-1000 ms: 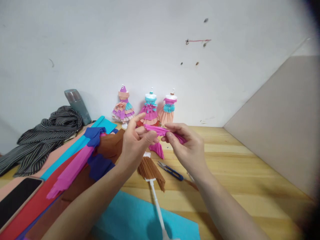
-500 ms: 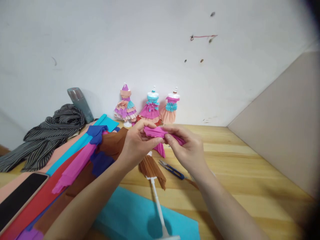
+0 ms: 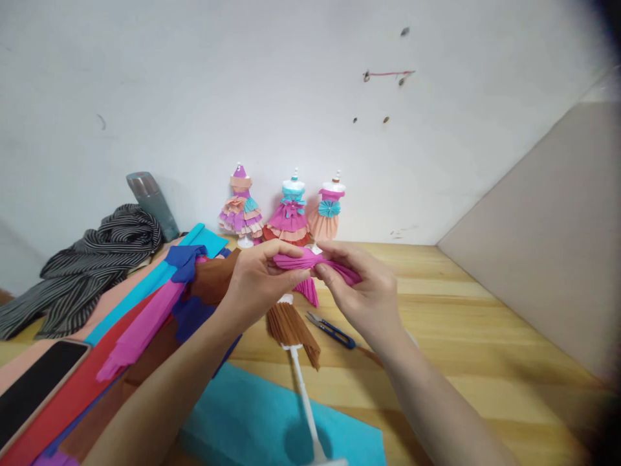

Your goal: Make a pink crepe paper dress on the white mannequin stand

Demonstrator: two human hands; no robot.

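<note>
Between my two hands is a strip of pleated magenta crepe paper (image 3: 301, 260), gathered narrow near its middle. My left hand (image 3: 262, 275) pinches its left end between thumb and fingers. My right hand (image 3: 361, 281) grips the right part, thumb on the near side. A fan of the same pleats (image 3: 307, 292) hangs below, between the hands. Under them lies a small white mannequin stand (image 3: 303, 388) dressed in a pleated brown paper skirt (image 3: 290, 325). Blue-handled thread snips (image 3: 331, 329) rest on the table beside the skirt.
Three little mannequins in paper dresses (image 3: 241, 207) stand against the wall. To the left are coloured crepe paper sheets (image 3: 140, 298), a phone (image 3: 41, 388), a striped cloth (image 3: 107, 259) and a grey bottle (image 3: 154, 207). Turquoise paper (image 3: 242, 408) lies in front on the wooden table (image 3: 466, 310).
The magenta paper's left part looks more tightly bunched into a narrow bundle. Both hands stay in nearly the same place, and the view has shifted slightly.
</note>
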